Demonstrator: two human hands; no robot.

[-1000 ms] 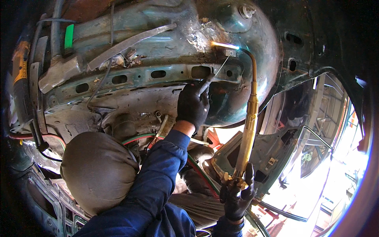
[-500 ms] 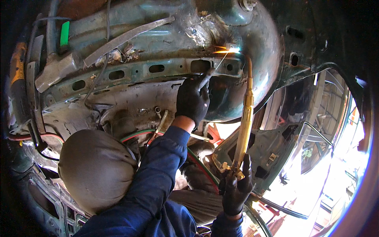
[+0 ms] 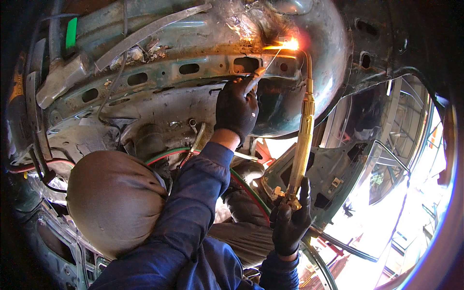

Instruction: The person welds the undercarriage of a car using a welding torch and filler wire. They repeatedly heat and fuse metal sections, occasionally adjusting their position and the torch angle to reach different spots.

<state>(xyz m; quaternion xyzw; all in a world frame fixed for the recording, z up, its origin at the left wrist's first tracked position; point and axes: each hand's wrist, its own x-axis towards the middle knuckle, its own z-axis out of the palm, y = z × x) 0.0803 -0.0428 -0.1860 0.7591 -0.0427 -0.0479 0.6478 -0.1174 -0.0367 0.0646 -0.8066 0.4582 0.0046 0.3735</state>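
Observation:
My left hand [image 3: 237, 108], in a black glove, pinches a thin filler rod [image 3: 273, 59] slanting up to the bright flame [image 3: 290, 44]. In my right hand [image 3: 292, 224], also black-gloved, is the lower end of a brass gas torch [image 3: 304, 135], by its valve knobs. The torch stands nearly upright, its bent tip close to the flame. That glowing spot lies on a green car body panel [image 3: 166, 69] with a row of oval holes, beside a rounded wheel housing [image 3: 321, 63]. Glare hides the exact point where rod and metal meet.
A hammer [image 3: 64, 79] and a long flat metal bar [image 3: 150, 36] lie on the panel at the left, near an orange-and-black tool [image 3: 17, 94]. Red and green hoses [image 3: 249, 193] run below my arms. A grey-brown cloth-covered bulge [image 3: 116, 203] fills the lower left.
The flame has become larger and more orange, with sparks around it. The panel, flame and tools sit slightly higher in view. Both hands keep their grips.

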